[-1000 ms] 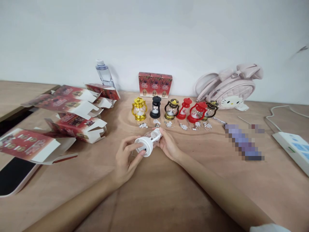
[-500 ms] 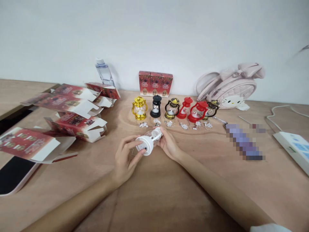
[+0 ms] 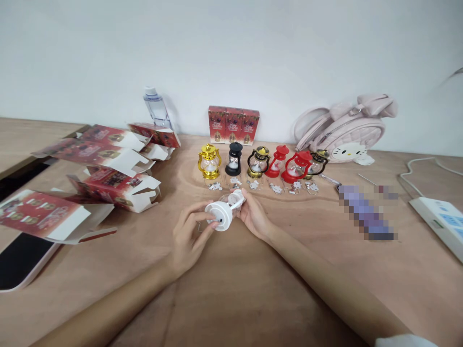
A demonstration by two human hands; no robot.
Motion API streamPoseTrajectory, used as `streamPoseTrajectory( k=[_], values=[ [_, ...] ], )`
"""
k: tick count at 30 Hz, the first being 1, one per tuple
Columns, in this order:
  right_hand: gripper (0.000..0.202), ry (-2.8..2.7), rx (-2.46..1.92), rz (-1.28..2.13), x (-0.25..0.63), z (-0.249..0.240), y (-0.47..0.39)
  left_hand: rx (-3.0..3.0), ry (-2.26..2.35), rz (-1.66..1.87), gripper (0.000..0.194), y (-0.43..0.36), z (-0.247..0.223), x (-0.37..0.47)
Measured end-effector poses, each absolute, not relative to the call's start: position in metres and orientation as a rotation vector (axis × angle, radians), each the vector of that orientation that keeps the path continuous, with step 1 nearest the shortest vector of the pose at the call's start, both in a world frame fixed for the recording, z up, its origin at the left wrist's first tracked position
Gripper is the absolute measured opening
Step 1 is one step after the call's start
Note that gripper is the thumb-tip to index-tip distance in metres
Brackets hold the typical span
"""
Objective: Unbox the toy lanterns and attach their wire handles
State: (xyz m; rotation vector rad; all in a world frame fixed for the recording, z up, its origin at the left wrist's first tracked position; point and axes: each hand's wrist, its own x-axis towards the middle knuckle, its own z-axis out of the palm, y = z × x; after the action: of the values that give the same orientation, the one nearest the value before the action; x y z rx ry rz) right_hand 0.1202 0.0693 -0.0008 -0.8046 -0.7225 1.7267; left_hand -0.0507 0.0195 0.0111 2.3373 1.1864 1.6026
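left hand (image 3: 186, 238) grips white lantern (image 3: 226, 210) by base edge, my right hand (image 3: 255, 219) by top; wide counter (image 3: 235, 289) before it.

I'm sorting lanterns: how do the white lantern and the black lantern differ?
The white lantern is tilted; the black lantern stands upright. The left hand and right hand hold the white lantern; the black lantern rests untouched on the table. Both have clear middles.

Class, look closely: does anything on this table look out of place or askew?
Yes: the opened cartons on the left lie jumbled, flaps out, one partly hiding a phone-like device, while three closed boxes stand neatly aligned.
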Motion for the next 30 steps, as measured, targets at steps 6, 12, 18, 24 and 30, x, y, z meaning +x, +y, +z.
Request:
streamPoseTrajectory(
  k=[6,12,18,24,30],
  values=[
    [0.037,-0.758,-0.781,1.702,0.1187,-0.0009,0.0675,2.361,1.216,1.596,0.008,0.0210,0.0102,-0.0509],
    [0.030,-0.645,-0.791,1.632,0.1188,-0.0012,0.0682,2.154,1.299,1.611,0.020,0.0196,0.0085,-0.0509],
    [0.030,-0.511,-0.810,1.650,0.1202,0.0013,0.0722,2.001,1.600,1.164,0.014,0.0237,0.0091,-0.0506],
    [0.028,-0.468,-0.808,1.657,0.1190,0.0049,0.0717,1.973,1.776,1.007,0.011,0.0269,0.0065,-0.0522],
    [0.030,-0.527,-0.829,1.654,0.1196,0.0055,0.0712,2.120,1.709,1.081,0.017,0.0287,0.0014,-0.0546]
  ],
)
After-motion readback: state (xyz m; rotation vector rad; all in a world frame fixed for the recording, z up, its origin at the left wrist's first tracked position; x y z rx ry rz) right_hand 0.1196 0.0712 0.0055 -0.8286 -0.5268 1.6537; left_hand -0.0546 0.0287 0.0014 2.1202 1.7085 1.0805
